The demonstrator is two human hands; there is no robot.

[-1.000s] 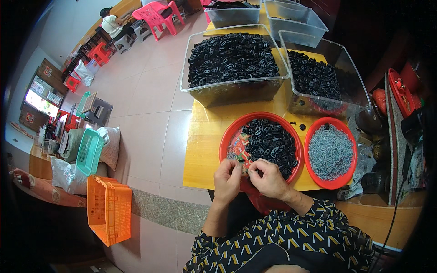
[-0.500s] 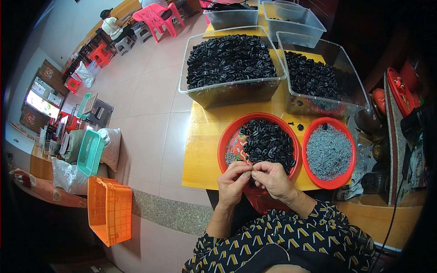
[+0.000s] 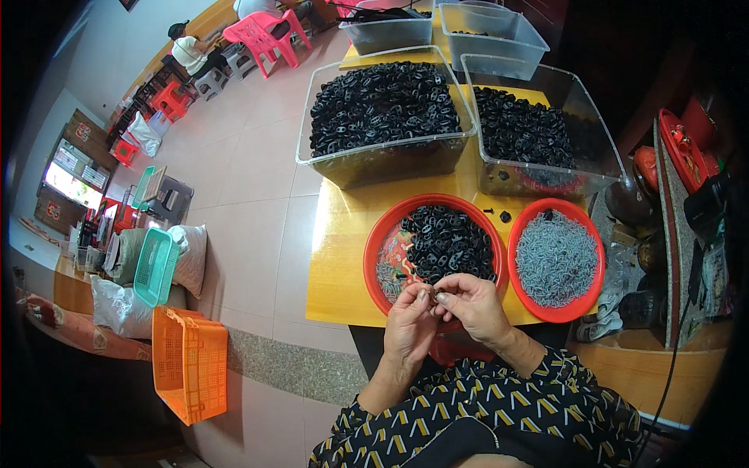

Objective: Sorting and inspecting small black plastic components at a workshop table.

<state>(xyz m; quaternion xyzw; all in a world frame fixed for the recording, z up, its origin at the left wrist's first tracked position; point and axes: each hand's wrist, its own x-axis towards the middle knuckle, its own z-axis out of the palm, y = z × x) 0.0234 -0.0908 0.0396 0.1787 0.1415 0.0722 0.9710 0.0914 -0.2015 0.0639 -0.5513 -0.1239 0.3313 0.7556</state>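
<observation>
Over the near rim of a red basin, my left hand and my right hand meet fingertip to fingertip. Both are closed in a pinch around one small dark part, mostly covered by the fingers. Inside that basin lies a heap of black oval plastic pieces with holes. Small silvery metal pieces are at its left side, on a patterned bottom. To the right, a second red basin is filled with small silvery screw-like pieces.
Behind the basins stand two clear plastic bins of black pieces on the yellow table. Two loose black bits lie between basins and bins. An orange crate stands on the floor at left. A seated person is far off.
The view has shifted slightly, and the basins and bins appear further left. My hands have moved a little right relative to the basin, still pinched together, and the fingers have turned slightly.
</observation>
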